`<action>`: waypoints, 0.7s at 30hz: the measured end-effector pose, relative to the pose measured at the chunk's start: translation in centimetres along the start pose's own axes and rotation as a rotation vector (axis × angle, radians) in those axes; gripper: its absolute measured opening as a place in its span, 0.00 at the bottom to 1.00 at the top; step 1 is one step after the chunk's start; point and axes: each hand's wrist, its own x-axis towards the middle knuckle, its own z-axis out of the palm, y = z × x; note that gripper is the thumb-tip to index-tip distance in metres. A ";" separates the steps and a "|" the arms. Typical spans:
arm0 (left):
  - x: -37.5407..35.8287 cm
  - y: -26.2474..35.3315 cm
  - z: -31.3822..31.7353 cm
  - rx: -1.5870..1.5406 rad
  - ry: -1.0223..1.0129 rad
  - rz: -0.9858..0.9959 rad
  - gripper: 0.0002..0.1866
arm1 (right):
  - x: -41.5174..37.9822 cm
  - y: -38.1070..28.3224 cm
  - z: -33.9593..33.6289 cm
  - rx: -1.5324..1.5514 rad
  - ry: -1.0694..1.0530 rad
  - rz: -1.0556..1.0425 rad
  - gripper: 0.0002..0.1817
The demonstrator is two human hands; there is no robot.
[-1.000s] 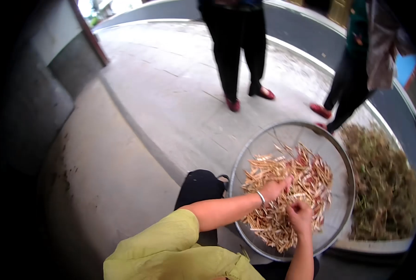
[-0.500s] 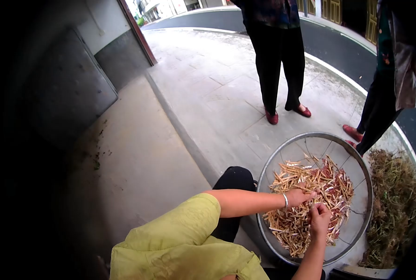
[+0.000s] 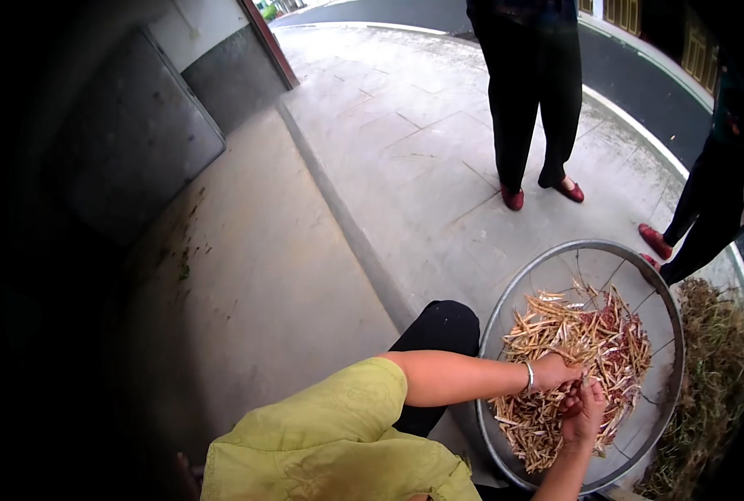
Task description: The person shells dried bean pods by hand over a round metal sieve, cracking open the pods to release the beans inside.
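Note:
A round metal-rimmed tray (image 3: 490, 334) at the lower right holds a heap of dry tan pods (image 3: 539, 330) with red beans (image 3: 610, 321) among them. Over the heap, my left hand (image 3: 556, 372), with a silver bracelet at its wrist, has its fingers closed in a pinch. Just below and to the right is my right hand (image 3: 585, 411), fingers curled, its fingertips meeting those of my left hand. What the fingers hold is too small to make out.
Two people in dark trousers and red shoes stand beyond the tray, one person (image 3: 535, 100) near the top, another person (image 3: 706, 200) at the right. Dried plants (image 3: 714, 359) lie right of the tray. A dark panel (image 3: 151, 125) leans at the upper left.
The view has shifted, so the tray and people sit farther right. My hands remain over the pods, and my fingertips are now closer together.

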 end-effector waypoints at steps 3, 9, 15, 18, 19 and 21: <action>-0.3 0.6 -0.2 -0.152 0.002 0.030 0.09 | 0.1 0.1 0.1 0.022 -0.014 0.050 0.08; -1.2 2.4 -0.6 -0.168 0.001 -0.064 0.10 | -0.5 -0.3 0.5 0.057 -0.062 0.107 0.07; -0.9 1.0 -1.0 -0.184 -0.029 -0.128 0.10 | -0.6 0.8 -0.8 0.009 -0.074 0.113 0.04; -1.1 1.3 -1.3 -0.273 -0.133 -0.266 0.11 | -1.4 -0.5 -0.4 0.043 -0.116 0.159 0.06; -1.4 2.3 -1.1 -0.236 -0.148 -0.257 0.11 | -1.0 0.0 -1.6 0.044 -0.169 0.207 0.06; -2.0 3.4 -0.9 -0.222 -0.169 -0.240 0.10 | -1.6 -0.6 -1.1 0.079 -0.206 0.218 0.06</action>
